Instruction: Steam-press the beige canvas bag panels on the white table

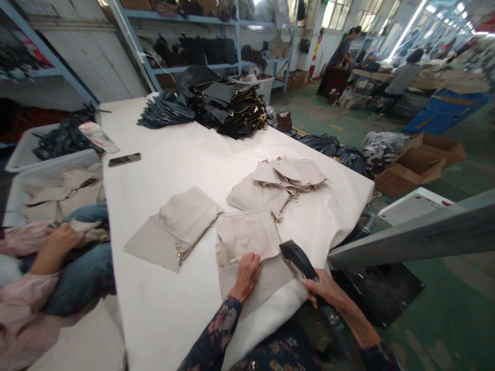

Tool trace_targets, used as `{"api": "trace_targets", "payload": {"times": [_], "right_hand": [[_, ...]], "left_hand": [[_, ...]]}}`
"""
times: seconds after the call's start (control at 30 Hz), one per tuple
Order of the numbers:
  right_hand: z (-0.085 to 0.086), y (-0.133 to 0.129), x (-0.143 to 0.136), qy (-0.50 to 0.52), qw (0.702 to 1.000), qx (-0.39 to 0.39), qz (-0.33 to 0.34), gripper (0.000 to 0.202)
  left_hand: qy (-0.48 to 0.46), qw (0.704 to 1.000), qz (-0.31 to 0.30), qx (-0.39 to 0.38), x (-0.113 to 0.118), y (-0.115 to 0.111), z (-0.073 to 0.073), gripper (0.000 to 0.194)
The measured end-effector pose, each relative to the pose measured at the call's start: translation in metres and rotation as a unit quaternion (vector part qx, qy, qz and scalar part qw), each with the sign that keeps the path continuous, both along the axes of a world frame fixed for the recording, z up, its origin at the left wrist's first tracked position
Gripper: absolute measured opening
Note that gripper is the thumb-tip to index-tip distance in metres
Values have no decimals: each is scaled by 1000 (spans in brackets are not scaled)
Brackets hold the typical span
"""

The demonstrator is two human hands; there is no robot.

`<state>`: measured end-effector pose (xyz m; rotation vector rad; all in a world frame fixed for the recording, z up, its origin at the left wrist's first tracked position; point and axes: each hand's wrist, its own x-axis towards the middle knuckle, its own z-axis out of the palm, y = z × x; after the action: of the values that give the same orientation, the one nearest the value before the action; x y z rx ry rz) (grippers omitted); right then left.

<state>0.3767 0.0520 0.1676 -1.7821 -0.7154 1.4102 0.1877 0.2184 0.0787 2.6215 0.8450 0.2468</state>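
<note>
My left hand (pixel 248 273) is closed on the near part of a beige bag panel (pixel 247 234), its fingers curled over the edge of the upper layer. In my right hand (pixel 325 288) is a black hand-held tool with a long, flat nozzle (pixel 299 257); its exact kind is unclear. The nozzle's tip rests at or just above the panel's right edge. To the left lies another beige bag piece (pixel 189 214) with a zipper and metal fittings. Beyond the panel is a stack of beige pieces (pixel 290 178) with metal clasps.
A white-covered table (pixel 162 314) carries a black pile of bag parts (pixel 228 103), a phone (pixel 124 159) and a bottle (pixel 98 136). At left, a co-worker's hand (pixel 64 239) handles beige pieces by a white bin (pixel 17 196). A metal beam (pixel 417 226) crosses at right, near cardboard boxes (pixel 413 167).
</note>
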Motion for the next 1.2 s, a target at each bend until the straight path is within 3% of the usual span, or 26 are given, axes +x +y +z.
{"api": "trace_targets", "payload": {"times": [0.1,0.17,0.23,0.4,0.47,0.5,0.57,0.67,0.77,0.87,1.0,1.2], "right_hand": [[12,0,8,-17,1000,13,-6,32],[21,-7,11,-24,999,20,-9,32],[27,-16,11,-20,999,25,-18,33],[35,-31,4,-16,999,27,-35,36],[38,-35,1,-13,999,31,-26,37],[39,-36,1,-11,999,32,-22,37],[43,-40,0,-12,999,34,-19,36],[49,-48,-1,-25,999,41,-3,35],[51,-59,-1,-34,999,29,8,34],[49,-70,-5,-33,999,-3,7,33],[43,-77,-20,-11,999,-29,30,33],[38,-60,-41,4,998,-5,70,29]], "left_hand": [[37,997,-61,27,-1,13,19,19],[51,994,-73,56,-1,31,41,22],[57,992,-55,93,-1,58,71,23],[41,982,16,183,-4,121,165,24],[27,977,17,212,-4,123,186,28],[19,975,-2,221,-3,117,188,30],[5,971,-73,227,-1,91,174,33],[4,966,-166,199,1,32,117,28],[2,972,-172,160,-3,-20,53,25],[-4,982,-140,124,-8,-45,10,25],[-11,989,-104,104,-10,-46,-14,33],[-28,990,-89,110,-13,-44,-21,41]]}}
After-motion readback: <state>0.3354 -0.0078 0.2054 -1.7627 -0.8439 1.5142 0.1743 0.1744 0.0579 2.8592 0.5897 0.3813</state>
